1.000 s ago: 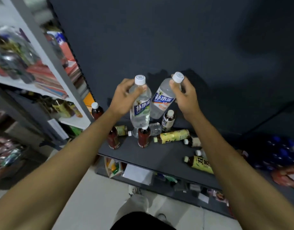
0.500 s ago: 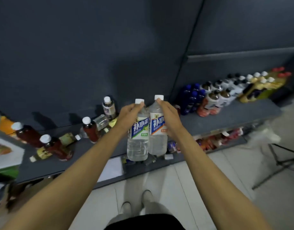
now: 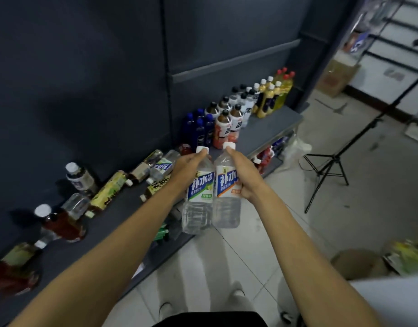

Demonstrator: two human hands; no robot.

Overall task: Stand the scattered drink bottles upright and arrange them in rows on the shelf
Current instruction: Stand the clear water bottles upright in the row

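Right now the person holds two clear water bottles, one in each hand, out in the air in front of the shelf [image 3: 269,131]. Left hand [image 3: 187,165] has its fingers wrapped round the top of the green-label bottle [image 3: 198,197]. Right hand [image 3: 242,168] has its fingers wrapped round the orange-label bottle [image 3: 226,197]. Both bottles hang upright, side by side and touching, over the floor just past the shelf edge.

Some of the job looks done. At the far right end of the shelf, the tidy bottles [image 3: 241,109] stand up in neat rows: blue ones, pink ones, pale ones and yellow ones.

A lot is left, I think. On the left part of the shelf, the messy bottles [image 3: 108,192] lie on their sides, mixed with a few that stand up alone. The two held bottles also need a spot, maybe on the bare bit of shelf near the rows.
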